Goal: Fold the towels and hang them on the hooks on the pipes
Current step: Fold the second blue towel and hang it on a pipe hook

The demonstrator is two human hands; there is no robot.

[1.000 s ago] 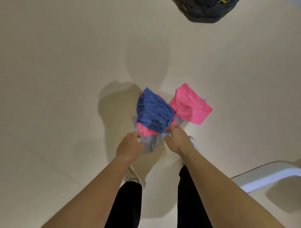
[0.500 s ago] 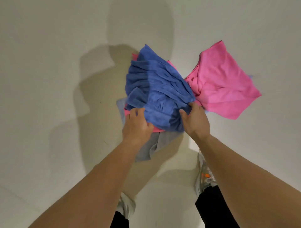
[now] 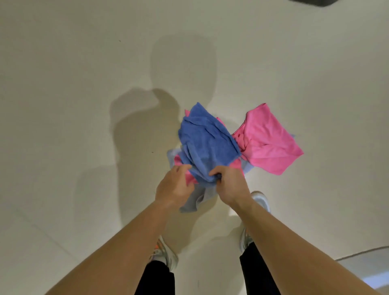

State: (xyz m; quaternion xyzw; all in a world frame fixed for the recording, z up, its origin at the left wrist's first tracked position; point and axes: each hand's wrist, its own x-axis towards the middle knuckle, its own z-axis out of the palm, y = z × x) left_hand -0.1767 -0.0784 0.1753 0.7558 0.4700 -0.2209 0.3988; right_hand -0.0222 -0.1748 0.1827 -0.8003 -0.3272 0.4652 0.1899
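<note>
Hands — right hand (image 3: 229, 186) grips blue towel (image 3: 208, 145) | left hand (image 3: 174, 187) grips pink towel (image 3: 190, 179)

Bare forearms in from lower L and lower R of frame, converging just below centre. L hand (image 3: 174, 186) back-up, fingers and thumb pinching near edge of bundle of blue, pink and pale-blue terry towels (image 3: 210, 145). R hand (image 3: 230, 185) just beside, fingers curled tight round bunched blue corner, wrist straight.

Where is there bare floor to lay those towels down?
Bare floor spreads left of the towel bundle and beyond it, toward the dark object. Crowded: below the left hand and right hand, around the shoes, by the white ledge lower right.
</note>
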